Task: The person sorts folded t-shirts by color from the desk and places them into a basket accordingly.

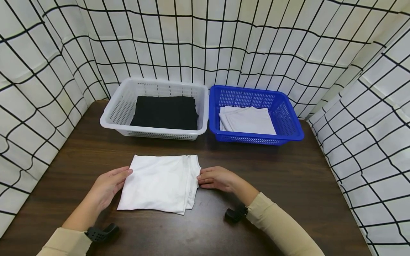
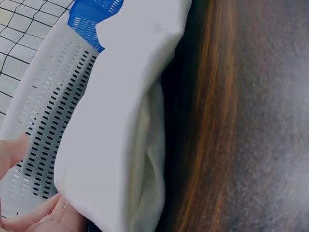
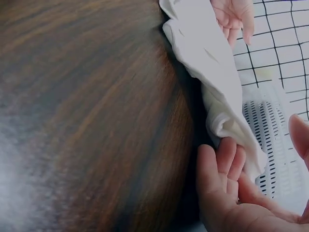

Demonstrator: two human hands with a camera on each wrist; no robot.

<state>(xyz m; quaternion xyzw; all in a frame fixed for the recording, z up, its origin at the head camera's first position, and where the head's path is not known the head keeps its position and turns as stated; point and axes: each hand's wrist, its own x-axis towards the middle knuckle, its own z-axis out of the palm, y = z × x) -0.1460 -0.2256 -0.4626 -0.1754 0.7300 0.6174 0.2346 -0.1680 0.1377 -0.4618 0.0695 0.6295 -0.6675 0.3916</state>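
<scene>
touches opposite edges of a folded white cloth [image 1: 157, 183], spread on the counter [image 1: 256, 170] in front of the white basket [image 1: 157, 133], with left grip [image 1: 107, 185] and right grip [image 1: 221, 179], both wide and unclenched. shows black cloth [image 1: 164, 113] inside the white basket, with the blue basket [image 1: 256, 138] just right of it.
</scene>
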